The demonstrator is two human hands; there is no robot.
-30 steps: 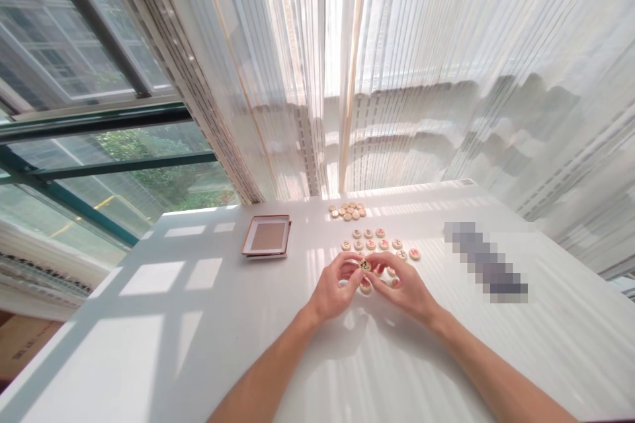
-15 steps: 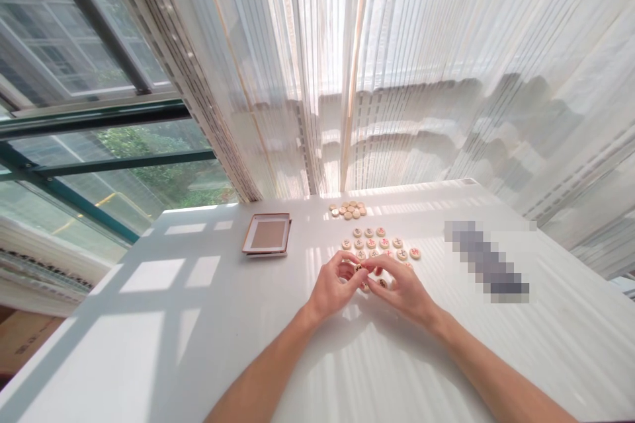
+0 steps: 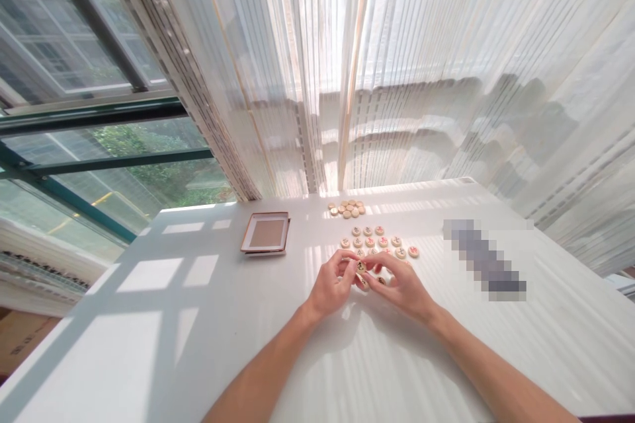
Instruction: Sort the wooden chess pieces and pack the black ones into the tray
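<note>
both hands meet over the middle of the white desk [image 3: 149,317], fingertips nearly touching. left hand [image 3: 331,285] is curled narrow, its thumb and forefinger pinching a small round pale wooden game piece with a dark character on its face [image 3: 361,267], held just above the desk surface. right hand [image 3: 401,283] comes in from the other side with fingers bent and partly closed, its fingertips at the same piece; whether it grips the piece or only touches it cannot be told. under and between the two hands lie a few more round wooden discs, partly hidden. just beyond the hands, toward the far edge of the desk, a loose cluster of face-up round wooden pieces marked with red and dark characters [image 3: 380,242] lies in rough rows. farther still, close to the far edge, sits a small heap of plain tan wooden discs [image 3: 347,209]. toward the far left part of the desk, well apart from the hands, a flat square brown tray with a pale rim [image 3: 266,234] lies flat. a sheer white striped curtain [image 3: 397,66] hangs behind the far edge.
</note>
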